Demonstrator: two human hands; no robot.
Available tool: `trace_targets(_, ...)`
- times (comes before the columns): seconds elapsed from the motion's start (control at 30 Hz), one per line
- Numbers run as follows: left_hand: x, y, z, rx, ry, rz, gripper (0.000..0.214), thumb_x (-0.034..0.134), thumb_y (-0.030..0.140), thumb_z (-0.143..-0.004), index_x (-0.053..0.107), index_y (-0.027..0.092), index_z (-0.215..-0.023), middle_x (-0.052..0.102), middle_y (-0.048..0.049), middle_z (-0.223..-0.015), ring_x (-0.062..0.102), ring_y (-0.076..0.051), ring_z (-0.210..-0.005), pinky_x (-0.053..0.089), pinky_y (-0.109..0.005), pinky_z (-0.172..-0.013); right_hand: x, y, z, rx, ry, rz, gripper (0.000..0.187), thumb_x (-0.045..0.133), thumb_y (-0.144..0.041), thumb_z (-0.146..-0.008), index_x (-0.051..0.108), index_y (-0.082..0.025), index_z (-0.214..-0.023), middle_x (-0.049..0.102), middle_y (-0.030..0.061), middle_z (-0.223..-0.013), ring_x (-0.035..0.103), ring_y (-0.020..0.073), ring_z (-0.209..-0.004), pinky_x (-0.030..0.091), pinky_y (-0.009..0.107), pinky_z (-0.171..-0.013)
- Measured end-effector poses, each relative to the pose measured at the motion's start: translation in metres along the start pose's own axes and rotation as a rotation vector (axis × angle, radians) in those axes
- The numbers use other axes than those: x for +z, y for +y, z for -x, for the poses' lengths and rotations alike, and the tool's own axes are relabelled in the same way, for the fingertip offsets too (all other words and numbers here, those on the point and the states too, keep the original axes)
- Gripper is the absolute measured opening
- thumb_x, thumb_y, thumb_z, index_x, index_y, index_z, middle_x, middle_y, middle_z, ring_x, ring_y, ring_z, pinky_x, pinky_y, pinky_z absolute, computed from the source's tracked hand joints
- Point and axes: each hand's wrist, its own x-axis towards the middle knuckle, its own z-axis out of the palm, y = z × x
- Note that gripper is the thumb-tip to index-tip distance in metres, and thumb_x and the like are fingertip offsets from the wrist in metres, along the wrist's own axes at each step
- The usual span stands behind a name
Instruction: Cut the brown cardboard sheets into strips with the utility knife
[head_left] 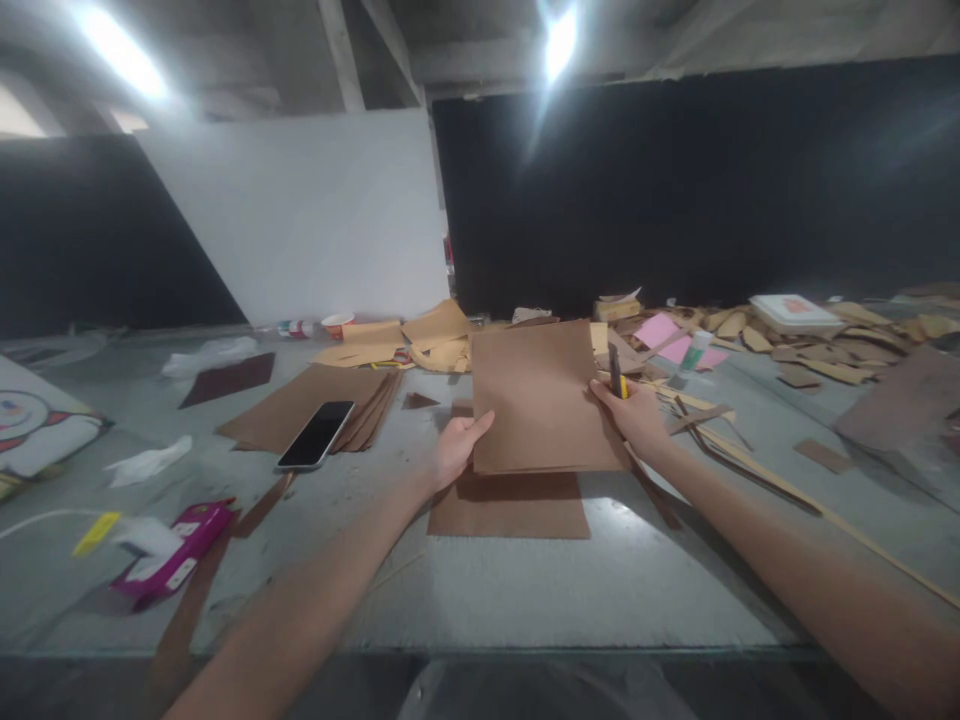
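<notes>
Held up and tilted above the table, a brown sheet stack (536,400) of what looks like paper or thin card is between my hands. My left hand (459,450) grips its lower left edge, thumb on the front face. On the right edge, my right hand (632,410) pinches the stack and also holds a utility knife (616,372), pointing up. The fingers behind the stack are hidden. Beneath it another brown sheet (510,510) lies flat on the table, partly covered.
To the left, a phone (316,437) rests on a brown sheet pile (277,400). A purple power strip (176,555) sits nearer. Scraps, long strips (787,490), a cup (697,350) and a white box (795,315) crowd the right and back. The table's front edge (510,650) is close.
</notes>
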Motion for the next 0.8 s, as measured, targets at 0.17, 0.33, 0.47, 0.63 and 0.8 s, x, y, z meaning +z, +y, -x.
trace_targets(0.17,-0.002,-0.003,-0.001,0.038,0.043,-0.037,0.062,0.090,0.075,-0.076,0.083,0.016,-0.092,0.085,-0.0157,-0.100,0.082,-0.033,-0.101,0.064,-0.045,-0.095,-0.002,-0.005,0.006,0.045,-0.090,-0.019,0.054,0.085,-0.072,-0.073,0.073,-0.020,-0.081,0.069,0.0011,-0.070,0.055,0.0173,-0.063,0.037,0.029,-0.058)
trace_targets(0.33,-0.005,-0.005,-0.003,0.072,0.109,-0.087,0.062,0.089,0.073,-0.079,0.082,0.014,-0.095,0.085,-0.0141,-0.096,0.081,-0.034,-0.100,0.063,-0.043,-0.090,-0.002,-0.022,0.015,0.057,-0.153,-0.036,0.043,0.091,-0.058,-0.070,0.071,-0.021,-0.080,0.071,0.0035,-0.071,0.057,0.0195,-0.064,0.040,0.031,-0.056)
trace_targets(0.47,-0.006,-0.005,-0.004,0.106,0.133,-0.104,0.060,0.087,0.073,-0.081,0.081,0.015,-0.092,0.084,-0.0116,-0.090,0.080,-0.034,-0.099,0.062,-0.040,-0.089,-0.001,-0.032,0.018,0.050,-0.134,-0.072,0.038,0.089,-0.053,-0.070,0.071,-0.021,-0.078,0.068,0.0036,-0.067,0.058,0.0207,-0.064,0.040,0.031,-0.055)
trace_targets(0.63,-0.005,-0.005,-0.004,0.085,0.108,-0.087,0.067,0.090,0.077,-0.073,0.082,0.014,-0.093,0.083,-0.0115,-0.092,0.080,-0.030,-0.091,0.061,-0.040,-0.086,-0.001,-0.035,0.018,0.056,-0.134,-0.045,0.038,0.087,-0.053,-0.071,0.066,-0.022,-0.076,0.065,0.0020,-0.065,0.060,0.0204,-0.066,0.043,0.030,-0.056)
trace_targets(0.8,-0.005,-0.007,-0.004,0.086,0.116,-0.090,0.065,0.091,0.077,-0.073,0.081,0.015,-0.089,0.082,-0.0109,-0.088,0.078,-0.028,-0.087,0.059,-0.038,-0.082,-0.002,-0.033,0.016,0.053,-0.168,-0.051,0.041,0.087,-0.056,-0.071,0.068,-0.021,-0.079,0.069,0.0029,-0.070,0.064,0.0217,-0.070,0.047,0.030,-0.059)
